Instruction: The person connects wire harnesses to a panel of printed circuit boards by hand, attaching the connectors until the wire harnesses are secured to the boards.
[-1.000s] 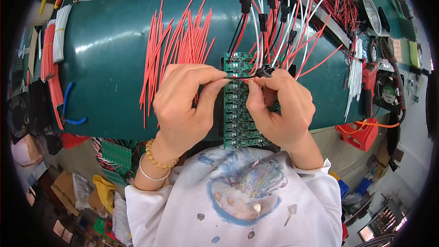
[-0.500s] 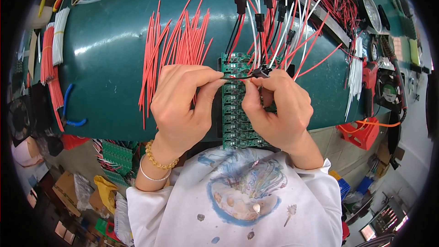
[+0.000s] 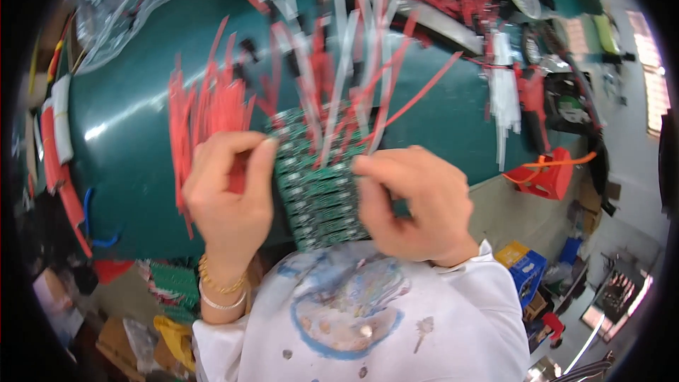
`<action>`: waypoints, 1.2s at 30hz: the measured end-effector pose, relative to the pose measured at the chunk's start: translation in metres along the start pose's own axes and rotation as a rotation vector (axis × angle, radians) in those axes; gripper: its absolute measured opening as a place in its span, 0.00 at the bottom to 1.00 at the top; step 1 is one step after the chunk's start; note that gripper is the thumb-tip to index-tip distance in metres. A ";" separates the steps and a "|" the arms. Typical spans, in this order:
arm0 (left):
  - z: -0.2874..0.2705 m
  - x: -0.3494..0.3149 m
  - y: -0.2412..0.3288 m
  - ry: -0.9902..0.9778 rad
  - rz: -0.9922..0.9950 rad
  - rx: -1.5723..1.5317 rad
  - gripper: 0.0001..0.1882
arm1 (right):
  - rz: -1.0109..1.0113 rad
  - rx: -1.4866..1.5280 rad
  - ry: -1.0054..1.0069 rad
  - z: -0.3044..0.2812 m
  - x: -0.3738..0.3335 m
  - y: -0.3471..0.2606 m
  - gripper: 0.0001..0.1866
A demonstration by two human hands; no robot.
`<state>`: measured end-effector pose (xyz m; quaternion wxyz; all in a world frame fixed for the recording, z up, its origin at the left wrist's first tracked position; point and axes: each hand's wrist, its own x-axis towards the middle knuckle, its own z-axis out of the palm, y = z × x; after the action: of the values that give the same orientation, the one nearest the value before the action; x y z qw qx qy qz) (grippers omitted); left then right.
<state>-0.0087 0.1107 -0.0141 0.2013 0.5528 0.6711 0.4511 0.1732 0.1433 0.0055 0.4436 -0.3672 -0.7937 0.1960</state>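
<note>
In the middle, a green panel of circuit boards [image 3: 322,198] lies on the table, with red, white and black wires fanning from its far end. My left hand [image 3: 230,184] is at the panel's left edge, thumb and index finger pinched together. My right hand [image 3: 417,198] stands by the right edge, its thumb and index finger also closed in a pinch beside the wire ends. Motion blurs both fingertips, so what either pinch holds cannot be made out. Loose red wires [image 3: 212,102] lie beyond my left hand, some partly behind it.
A green table [image 3: 134,191] carries everything. White wires [image 3: 503,99] and a red-handled tool [image 3: 532,99] lie at the right. Bundled wires [image 3: 60,163] are at the far left, near a blue-handled tool [image 3: 88,216]. A red stool [image 3: 548,177] stands right of the table.
My hands have drawn apart. The black connector with its red and black wires no longer shows between them. The whole view has shifted and tilted, and it is blurred.
</note>
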 end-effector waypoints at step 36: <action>0.028 -0.032 0.042 -0.278 0.113 -0.477 0.06 | 0.429 0.312 -0.087 -0.033 -0.037 -0.005 0.11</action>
<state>0.0461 0.0914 -0.0013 0.3901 0.5829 0.4802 0.5267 0.2118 0.1117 0.0051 0.4085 -0.4456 -0.6762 0.4210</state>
